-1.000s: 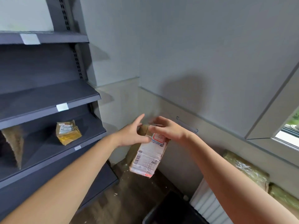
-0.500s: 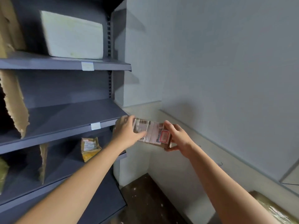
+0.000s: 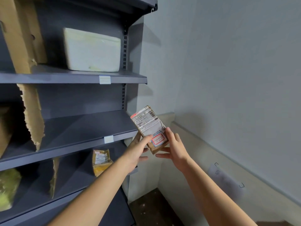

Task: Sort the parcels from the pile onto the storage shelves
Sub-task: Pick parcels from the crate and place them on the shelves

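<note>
A small brown parcel (image 3: 149,126) with a white shipping label and a red-bordered sticker stands nearly upright in the air, just off the right end of the dark grey shelves (image 3: 91,128). My left hand (image 3: 138,151) grips its lower left edge, thumb across the label. My right hand (image 3: 173,147) holds its lower right edge and underside. The parcel is beside the front corner of the middle shelf and touches no shelf.
A white foam box (image 3: 92,49) sits on the upper shelf. A yellow-brown parcel (image 3: 101,161) lies on the shelf below the middle one. Torn cardboard dividers (image 3: 32,118) split the shelves, with a greenish wrapped parcel (image 3: 8,188) at lower left. A grey wall stands to the right.
The parcel has turned from lying flat between my hands to standing nearly upright. My view has swung further left and up towards the shelves.
</note>
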Demonstrator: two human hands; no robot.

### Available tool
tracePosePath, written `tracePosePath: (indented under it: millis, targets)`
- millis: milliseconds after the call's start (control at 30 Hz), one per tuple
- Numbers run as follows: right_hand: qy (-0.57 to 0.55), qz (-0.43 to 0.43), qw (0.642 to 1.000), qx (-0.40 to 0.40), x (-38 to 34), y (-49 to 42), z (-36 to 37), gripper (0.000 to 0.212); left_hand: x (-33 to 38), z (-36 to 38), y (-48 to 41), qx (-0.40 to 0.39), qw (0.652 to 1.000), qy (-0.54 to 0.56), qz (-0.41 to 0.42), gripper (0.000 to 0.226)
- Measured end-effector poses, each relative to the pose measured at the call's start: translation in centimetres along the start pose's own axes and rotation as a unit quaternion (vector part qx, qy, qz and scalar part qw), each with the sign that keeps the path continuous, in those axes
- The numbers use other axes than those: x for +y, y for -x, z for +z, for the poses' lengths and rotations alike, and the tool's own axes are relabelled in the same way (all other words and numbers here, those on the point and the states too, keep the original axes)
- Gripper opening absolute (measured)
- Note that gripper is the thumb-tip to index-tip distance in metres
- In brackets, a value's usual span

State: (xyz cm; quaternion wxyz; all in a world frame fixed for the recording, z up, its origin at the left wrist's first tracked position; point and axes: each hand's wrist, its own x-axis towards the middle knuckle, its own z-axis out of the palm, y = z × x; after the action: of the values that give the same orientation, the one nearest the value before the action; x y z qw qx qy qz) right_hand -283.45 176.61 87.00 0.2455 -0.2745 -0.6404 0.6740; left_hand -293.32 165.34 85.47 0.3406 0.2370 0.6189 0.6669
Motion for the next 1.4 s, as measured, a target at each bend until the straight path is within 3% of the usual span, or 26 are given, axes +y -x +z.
tracePosePath:
  millis: [133,300,433,567,733,1000,1200,1400]
  targets:
    - [0.046,0.013,0.998,-0.039,0.3,-1.3,-1.0,0.05,-0.4,0.8,0.6,0.011,1.0,0.004,0.027,0.039]
    - [0.083,0.04,0.993,-0.074,2.7,-2.8,-1.4,0.074,-1.9,1.4,1.4,0.058,0.998,-0.002,0.02,0.05]
    - [0.076,0.07,0.991,-0.083,4.6,-3.5,-0.7,0.061,-3.7,1.8,1.8,0.126,0.992,0.015,0.012,0.038]
    - [0.057,0.103,0.989,-0.092,6.1,-3.9,0.5,0.056,-4.6,2.1,2.3,0.184,0.983,0.01,0.007,0.042]
    - [0.031,0.119,0.986,-0.108,6.9,-4.1,1.7,0.057,-5.2,1.8,2.6,0.202,0.979,0.023,0.009,0.038]
    - [0.073,0.111,0.987,-0.092,6.6,-5.4,3.3,0.058,-4.2,-0.7,1.4,0.187,0.982,0.03,0.0,0.023]
    - [0.065,0.05,0.991,-0.106,4.1,-5.6,4.8,0.031,-3.1,-2.6,0.6,0.199,0.979,0.035,0.011,0.04]
    - [0.065,-0.024,0.988,-0.137,2.0,-4.8,7.1,0.024,-1.2,-4.4,1.9,0.22,0.975,0.016,0.04,0.031]
